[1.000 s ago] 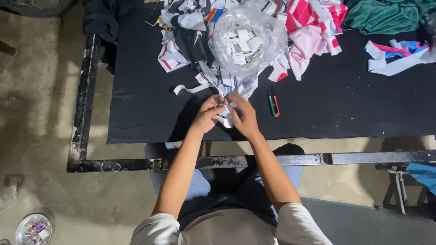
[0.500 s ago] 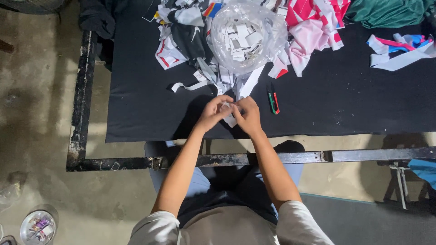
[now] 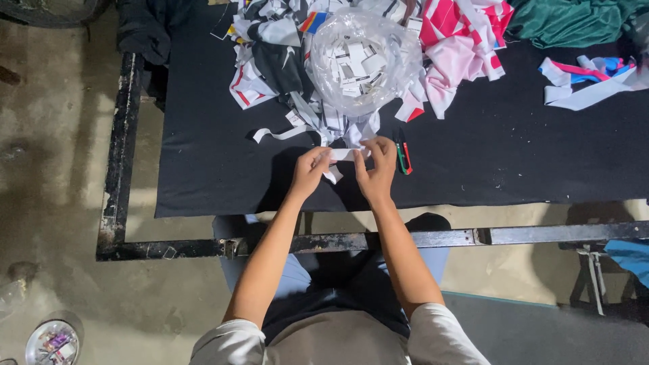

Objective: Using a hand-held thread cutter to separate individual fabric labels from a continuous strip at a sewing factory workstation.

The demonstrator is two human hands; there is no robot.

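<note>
Pinching a small white strip (image 3: pixel 346 154) between them, fingers of the left hand (image 3: pixel 309 170) and right hand (image 3: pixel 376 169) clamp its ends above the black worktop (image 3: pixel 203 155); a cutter (image 3: pixel 403 157) lies just right, a clear bag (image 3: pixel 362 57) of labels beyond.

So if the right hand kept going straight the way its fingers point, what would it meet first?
Probably the clear plastic bag of white labels, just past the white strip that the right hand pinches; depth is unclear.

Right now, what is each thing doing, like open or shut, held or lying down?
Left hand: pinching the white strip.
Right hand: pinching its other end.
White strip: held stretched between both hands.
Clear bag: open, holding white tags.
Red-and-green tool: lying flat, untouched.
Fabric scraps: piled loosely.
</note>
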